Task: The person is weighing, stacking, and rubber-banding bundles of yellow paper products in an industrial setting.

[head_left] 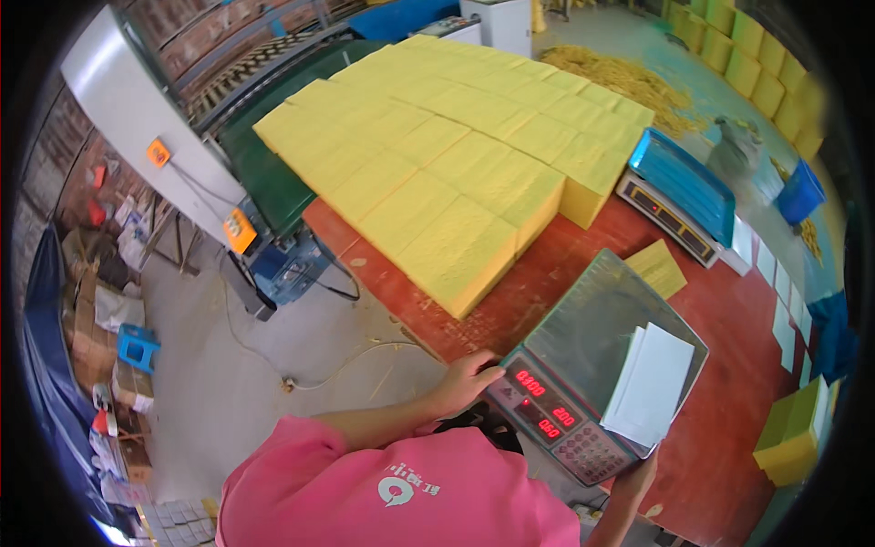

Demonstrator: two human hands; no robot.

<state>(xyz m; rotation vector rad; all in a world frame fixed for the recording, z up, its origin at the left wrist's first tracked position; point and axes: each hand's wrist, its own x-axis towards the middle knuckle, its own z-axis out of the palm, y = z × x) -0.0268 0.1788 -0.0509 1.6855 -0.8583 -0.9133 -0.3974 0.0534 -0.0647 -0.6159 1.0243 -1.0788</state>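
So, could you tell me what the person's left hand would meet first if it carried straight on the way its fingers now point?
The left hand points right, at the grey electronic scale; its fingertips look already against the scale's red-lit display corner, though depth is unclear.

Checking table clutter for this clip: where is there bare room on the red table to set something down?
Bare red table lies right of the near scale, and in a strip between the yellow blocks and that scale. The far end is packed with blocks; the blue scale fills the far right corner.
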